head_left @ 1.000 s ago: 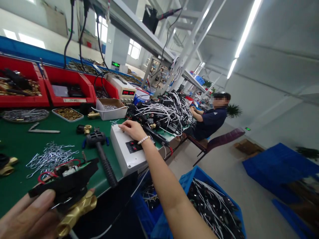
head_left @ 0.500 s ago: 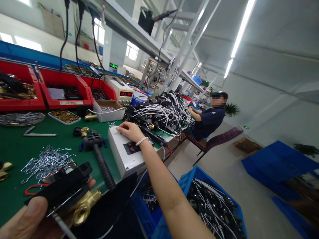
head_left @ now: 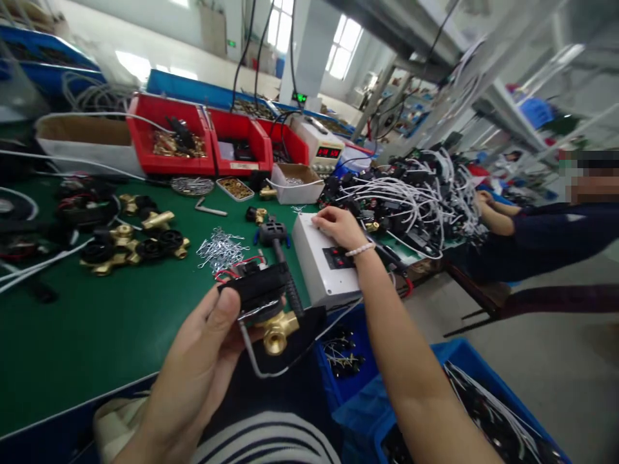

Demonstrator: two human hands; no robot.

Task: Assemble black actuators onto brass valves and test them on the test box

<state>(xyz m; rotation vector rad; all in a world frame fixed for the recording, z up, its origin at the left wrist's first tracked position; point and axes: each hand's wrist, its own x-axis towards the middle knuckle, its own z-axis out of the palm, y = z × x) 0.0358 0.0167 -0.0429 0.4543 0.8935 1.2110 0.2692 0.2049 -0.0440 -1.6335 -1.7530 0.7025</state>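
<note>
Person's left hand (head_left: 203,348): fingers clamp the black-and-brass valve assembly (head_left: 261,288) by its left end, at the front edge of the table (head_left: 120,328); long axis roughly left-right. White box (head_left: 314,261) lies beyond, rightward, under the right hand (head_left: 341,229); those fingers bunched, pinch cannot be told.

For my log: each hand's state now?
Left hand: closed, holding the black device with a brass fitting.
Right hand: at the white box; grip cannot be told.

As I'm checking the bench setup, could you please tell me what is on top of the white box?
On the white box are a black panel with red switches and, toward the far end, the right hand. Whatever lies beneath the hand is covered.
</note>
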